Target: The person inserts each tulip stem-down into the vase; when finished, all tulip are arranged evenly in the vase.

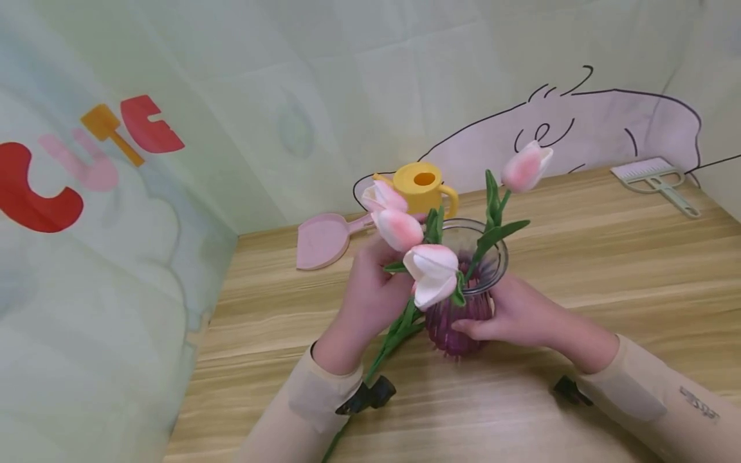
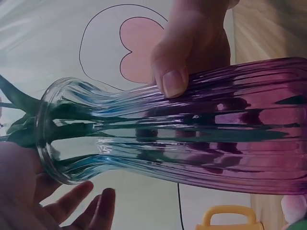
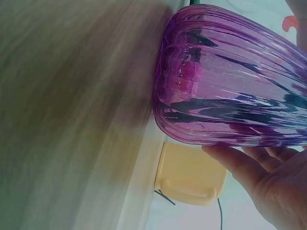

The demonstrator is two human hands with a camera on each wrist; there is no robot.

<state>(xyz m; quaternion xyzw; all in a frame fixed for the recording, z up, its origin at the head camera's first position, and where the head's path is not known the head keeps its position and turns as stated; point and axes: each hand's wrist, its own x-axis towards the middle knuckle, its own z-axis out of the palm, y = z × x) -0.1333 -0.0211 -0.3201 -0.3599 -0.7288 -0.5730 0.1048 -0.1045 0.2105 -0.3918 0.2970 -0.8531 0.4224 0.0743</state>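
Note:
My right hand (image 1: 521,312) grips a ribbed glass vase (image 2: 206,134), clear at the flared neck and purple-pink below. Its thumb lies along the front, and its fingers (image 3: 244,163) wrap the side. The vase base hovers close over the wooden table. Pink-and-white tulips (image 1: 431,270) crowd the mouth, one (image 1: 527,167) leaning right, with green stems inside the glass. At the left of the rim my left hand (image 1: 376,289) holds tulip stems, its grip partly hidden behind blossoms. Its outer fingers (image 2: 103,211) extend past the rim.
Behind the vase stands a yellow watering can (image 1: 417,186). A pink dustpan (image 1: 324,241) lies back left, a pale green brush (image 1: 657,180) back right. A green stem with leaves (image 1: 399,334) runs under my left forearm. Printed cloth walls (image 1: 231,128) enclose the table (image 1: 260,334).

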